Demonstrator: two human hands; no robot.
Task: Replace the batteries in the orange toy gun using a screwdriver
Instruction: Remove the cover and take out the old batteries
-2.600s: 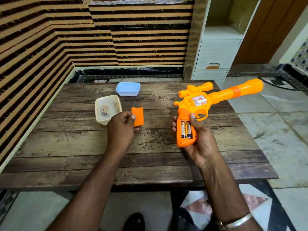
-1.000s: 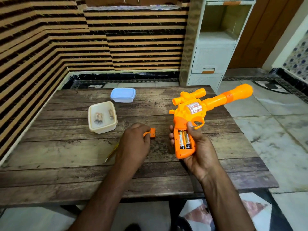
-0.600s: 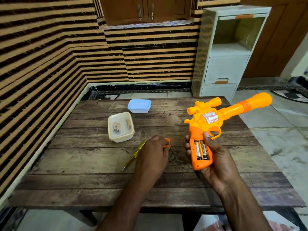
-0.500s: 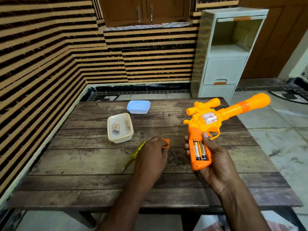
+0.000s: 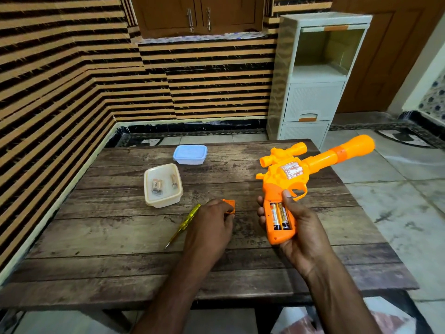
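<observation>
Right hand (image 5: pixel 301 227) grips the handle of the orange plastic toy gun (image 5: pixel 289 172), held above the brown wooden plank table (image 5: pixel 108 237) with its compartment open and two black-and-gold batteries (image 5: pixel 279 216) seated inside. Left hand (image 5: pixel 209 225) rests on the table, fingers curled on the small orange plastic battery cover (image 5: pixel 230 204) (no screw is visible). Yellow-handled screwdriver (image 5: pixel 185 224) lies just beside that hand. Likely risks: tipping the gun could spill the cells, and old ones could get mixed with the spares (image 5: pixel 156 186) in the cream plastic tub (image 5: pixel 163 201)
</observation>
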